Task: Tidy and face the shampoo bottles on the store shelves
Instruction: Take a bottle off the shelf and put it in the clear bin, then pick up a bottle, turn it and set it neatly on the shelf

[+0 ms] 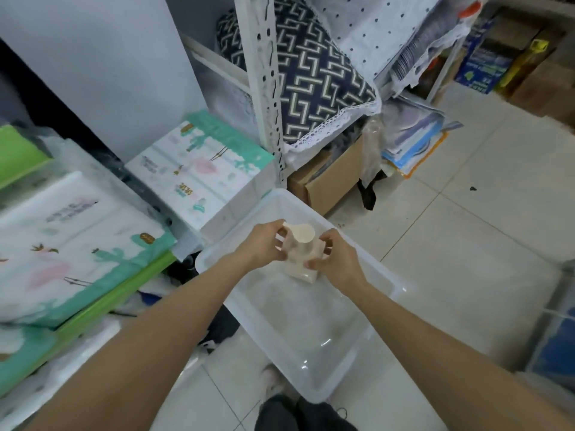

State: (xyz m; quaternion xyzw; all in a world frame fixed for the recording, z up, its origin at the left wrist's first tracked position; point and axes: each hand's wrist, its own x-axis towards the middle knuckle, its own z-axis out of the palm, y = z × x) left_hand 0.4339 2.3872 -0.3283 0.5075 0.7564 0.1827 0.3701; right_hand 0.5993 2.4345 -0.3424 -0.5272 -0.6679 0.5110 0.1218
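1 pump bottle, 1 clear bin, 2 hands: left, right, 1 cardboard box.

Bottle seemingly inside bin, right of shelves.

White tiled floor; perforated shelf upright

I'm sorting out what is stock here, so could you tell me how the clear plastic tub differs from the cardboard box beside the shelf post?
The clear plastic tub is see-through and lies open on the floor tiles; the cardboard box is brown, opaque and tucked under the shelf. The tub is under a cream pump bottle gripped by both hands; nothing touches the box. Both rest on the floor.
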